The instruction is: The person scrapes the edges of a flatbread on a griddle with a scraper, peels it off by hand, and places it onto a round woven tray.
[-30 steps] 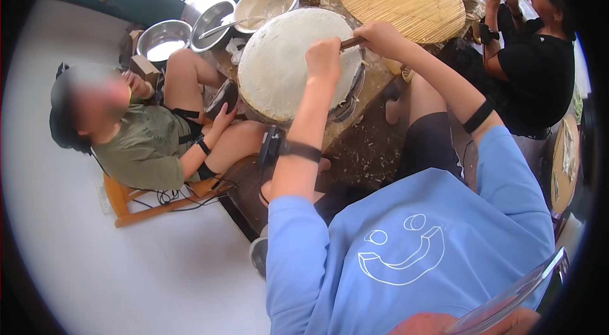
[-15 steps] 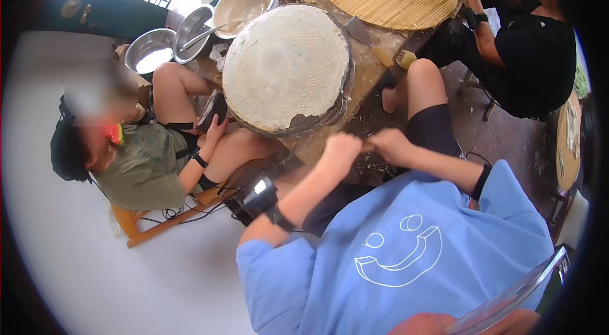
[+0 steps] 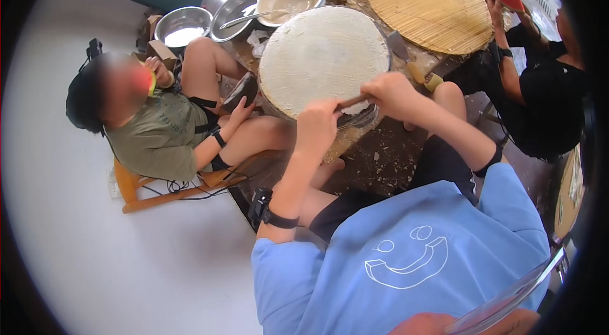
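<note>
1. Left hand (image 3: 317,121): fingers closed on one end of a thin brown bar (image 3: 354,102).
2. Right hand (image 3: 392,95): closed on the bar's opposite end.
3. Bar: spans the gap between the hands, over the near edge of the round griddle (image 3: 364,117); whether it touches the pale layer (image 3: 323,56) there is hard to tell.
4. Pale layer: spread across the griddle top.
5. Scraper (image 3: 397,45): just beside the griddle, right side.
6. Round slatted mat (image 3: 428,8): beyond the scraper.
7. Cream basin (image 3: 269,3): beyond the griddle, left of the mat.

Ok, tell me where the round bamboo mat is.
The round bamboo mat lies upper right in the head view, beyond and right of the batter-coated griddle.
</note>
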The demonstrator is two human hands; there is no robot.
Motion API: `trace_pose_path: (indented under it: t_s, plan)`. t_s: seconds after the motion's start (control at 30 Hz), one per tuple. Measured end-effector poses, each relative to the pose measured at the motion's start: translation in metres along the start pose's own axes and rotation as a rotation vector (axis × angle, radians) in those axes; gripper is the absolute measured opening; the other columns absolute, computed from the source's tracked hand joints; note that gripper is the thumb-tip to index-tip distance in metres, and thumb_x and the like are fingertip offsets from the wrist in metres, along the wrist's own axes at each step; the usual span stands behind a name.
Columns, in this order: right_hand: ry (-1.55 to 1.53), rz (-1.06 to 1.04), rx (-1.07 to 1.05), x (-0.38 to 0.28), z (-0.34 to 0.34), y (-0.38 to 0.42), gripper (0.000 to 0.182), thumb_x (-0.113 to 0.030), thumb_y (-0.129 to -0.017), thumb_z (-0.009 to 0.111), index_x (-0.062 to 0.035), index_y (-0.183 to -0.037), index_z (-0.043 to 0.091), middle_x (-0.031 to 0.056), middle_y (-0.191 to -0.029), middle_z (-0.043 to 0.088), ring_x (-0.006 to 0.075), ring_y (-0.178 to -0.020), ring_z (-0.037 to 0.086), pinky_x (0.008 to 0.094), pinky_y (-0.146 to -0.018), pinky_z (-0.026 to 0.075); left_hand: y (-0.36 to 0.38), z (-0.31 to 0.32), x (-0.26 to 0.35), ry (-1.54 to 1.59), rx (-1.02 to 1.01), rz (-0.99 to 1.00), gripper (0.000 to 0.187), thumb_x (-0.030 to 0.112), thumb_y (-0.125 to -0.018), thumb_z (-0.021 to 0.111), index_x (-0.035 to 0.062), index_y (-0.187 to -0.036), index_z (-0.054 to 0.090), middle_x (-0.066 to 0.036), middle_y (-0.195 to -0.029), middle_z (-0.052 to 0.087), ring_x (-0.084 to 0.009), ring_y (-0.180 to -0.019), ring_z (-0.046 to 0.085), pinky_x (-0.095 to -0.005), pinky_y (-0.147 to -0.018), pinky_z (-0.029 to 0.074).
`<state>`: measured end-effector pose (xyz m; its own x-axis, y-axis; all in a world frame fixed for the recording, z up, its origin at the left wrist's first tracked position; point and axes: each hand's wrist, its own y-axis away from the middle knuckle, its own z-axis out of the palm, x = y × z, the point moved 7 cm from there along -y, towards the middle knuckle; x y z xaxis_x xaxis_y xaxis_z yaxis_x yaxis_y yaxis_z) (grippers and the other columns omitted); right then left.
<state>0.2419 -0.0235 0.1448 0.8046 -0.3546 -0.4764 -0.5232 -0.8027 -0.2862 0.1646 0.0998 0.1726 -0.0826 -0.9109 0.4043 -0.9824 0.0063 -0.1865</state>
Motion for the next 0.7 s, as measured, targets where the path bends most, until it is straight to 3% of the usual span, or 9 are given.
trace_pose_path:
  t_s: [0.2,0.33,0.37,0.4,0.47,0.53,0.7]
  plan:
    - [0.218,-0.189,-0.193,0.020,0.038,-0.113,0.009,-0.010,-0.070,0.062,-0.0081,-0.078,0.060,0.0117,-0.073,0.062,0.0313,-0.074,0.062,0.0426,-0.062,0.046,-0.050,0.001,-0.078,-0.113,0.104,-0.055,0.010,0.006,-0.074,0.061,0.0039,-0.083,0.062,-0.018,-0.078,0.062,-0.0363,-0.077,0.059,-0.0449,-0.068,0.045]
    - [0.305,-0.059,-0.027,0.043,0.020,-0.175,0.010,-0.006,-0.070,0.060,-0.0096,-0.080,0.061,0.0108,-0.074,0.063,0.0301,-0.075,0.063,0.0414,-0.065,0.048,-0.129,-0.019,-0.126,-0.135,0.251,0.027,0.006,0.005,-0.072,0.058,0.0039,-0.077,0.062,-0.018,-0.074,0.061,-0.0359,-0.075,0.059,-0.0444,-0.066,0.045]
    - [0.337,-0.012,-0.025,0.052,0.022,-0.188,0.010,-0.005,-0.071,0.059,-0.0094,-0.080,0.061,0.0106,-0.074,0.063,0.0297,-0.075,0.063,0.0412,-0.065,0.048,-0.155,-0.017,-0.140,-0.132,0.238,0.072,0.008,0.002,-0.071,0.055,0.0043,-0.074,0.063,-0.017,-0.074,0.062,-0.0345,-0.074,0.060,-0.0436,-0.066,0.045]
    - [0.368,0.034,-0.021,0.061,0.025,-0.200,0.011,-0.005,-0.071,0.058,-0.0091,-0.080,0.062,0.0105,-0.075,0.064,0.0293,-0.076,0.063,0.0410,-0.066,0.049,-0.178,-0.015,-0.149,-0.157,0.174,0.056,0.011,0.002,-0.072,0.059,0.0038,-0.081,0.065,-0.018,-0.082,0.063,-0.0347,-0.082,0.060,-0.0413,-0.072,0.046]
    - [0.397,0.109,-0.021,0.081,0.036,-0.223,0.011,-0.004,-0.069,0.059,-0.0079,-0.078,0.063,0.0111,-0.076,0.064,0.0286,-0.077,0.064,0.0401,-0.068,0.049,-0.214,-0.004,-0.173,-0.173,0.137,0.092,0.009,0.003,-0.071,0.057,0.0054,-0.076,0.064,-0.016,-0.077,0.063,-0.0333,-0.079,0.061,-0.0418,-0.070,0.046]
    - [0.391,0.049,-0.038,0.093,0.052,-0.243,0.011,-0.004,-0.067,0.061,-0.0078,-0.077,0.063,0.0115,-0.076,0.064,0.0291,-0.078,0.063,0.0398,-0.068,0.049,-0.234,0.005,-0.190,-0.184,0.027,0.070,0.008,0.005,-0.072,0.057,0.0062,-0.076,0.064,-0.016,-0.078,0.063,-0.0327,-0.083,0.061,-0.0416,-0.073,0.047]
    - [0.290,-0.028,-0.227,0.087,0.067,-0.274,0.014,-0.008,-0.065,0.067,-0.0043,-0.079,0.064,0.0151,-0.079,0.063,0.0325,-0.080,0.062,0.0407,-0.072,0.048,-0.220,-0.003,-0.223,-0.101,-0.091,0.021,0.018,0.002,-0.071,0.065,0.0029,-0.089,0.063,-0.019,-0.088,0.062,-0.0356,-0.090,0.058,-0.0424,-0.076,0.045]
